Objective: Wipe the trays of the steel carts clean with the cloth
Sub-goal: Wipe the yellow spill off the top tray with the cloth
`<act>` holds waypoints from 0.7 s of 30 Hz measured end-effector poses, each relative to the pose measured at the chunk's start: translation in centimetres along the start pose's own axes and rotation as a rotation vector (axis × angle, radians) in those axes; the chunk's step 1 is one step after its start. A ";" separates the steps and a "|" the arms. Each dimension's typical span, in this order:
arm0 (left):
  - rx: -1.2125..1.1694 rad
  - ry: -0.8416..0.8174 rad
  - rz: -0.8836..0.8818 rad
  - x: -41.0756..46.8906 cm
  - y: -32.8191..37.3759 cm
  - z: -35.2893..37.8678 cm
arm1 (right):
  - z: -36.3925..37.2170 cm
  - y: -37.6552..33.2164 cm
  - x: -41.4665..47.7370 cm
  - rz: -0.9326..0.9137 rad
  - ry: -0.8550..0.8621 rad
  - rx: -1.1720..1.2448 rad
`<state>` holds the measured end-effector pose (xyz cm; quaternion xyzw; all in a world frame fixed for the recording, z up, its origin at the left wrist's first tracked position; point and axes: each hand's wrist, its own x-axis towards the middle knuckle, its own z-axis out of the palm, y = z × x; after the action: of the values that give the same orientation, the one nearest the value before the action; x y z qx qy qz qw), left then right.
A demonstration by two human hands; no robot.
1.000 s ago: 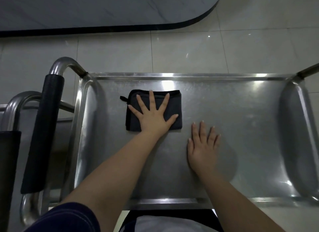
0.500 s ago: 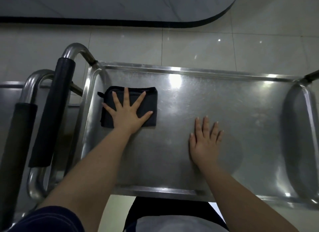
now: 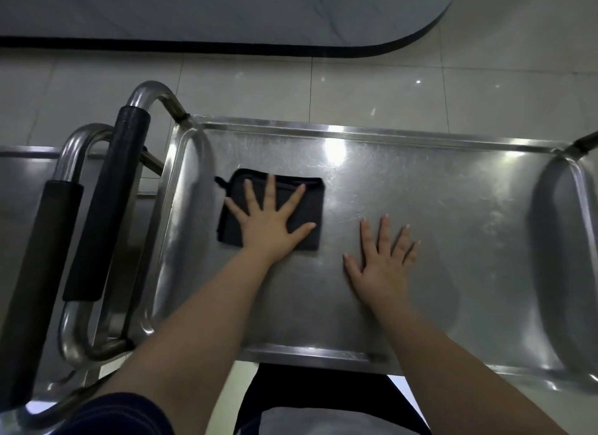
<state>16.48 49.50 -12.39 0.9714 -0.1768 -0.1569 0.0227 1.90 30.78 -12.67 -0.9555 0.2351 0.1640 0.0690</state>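
— Where do we have the cloth (image 3: 312, 204)?
— Folded flat on the left part of the steel tray (image 3: 453, 208), under our left hand (image 3: 268, 227), fingers spread wide and pressing it
— And our right hand (image 3: 382, 266)?
— Flat on the bare tray just beside the cloth, fingers straight, holding nothing

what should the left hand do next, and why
Probably slide the left hand and the black cloth under it rightward across the tray: the cloth lies near the left end, and much bare steel stretches to its right, where the right hand rests flat.
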 end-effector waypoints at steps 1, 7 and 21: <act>0.011 -0.003 0.030 -0.3 1.9 0.3 | 0.1 0.1 0.0 0.000 0.010 0.009; 0.019 0.027 0.083 -2.0 1.0 0.9 | 0.6 0.5 0.4 0.008 0.024 0.037; -0.009 -0.017 -0.266 -8.2 -7.0 1.2 | 1.2 0.2 0.7 -0.005 0.046 0.069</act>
<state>11.17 58.94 -11.75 0.9848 -0.0458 -0.1674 0.0045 2.09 30.51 -14.03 -0.9567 0.2398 0.1335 0.0971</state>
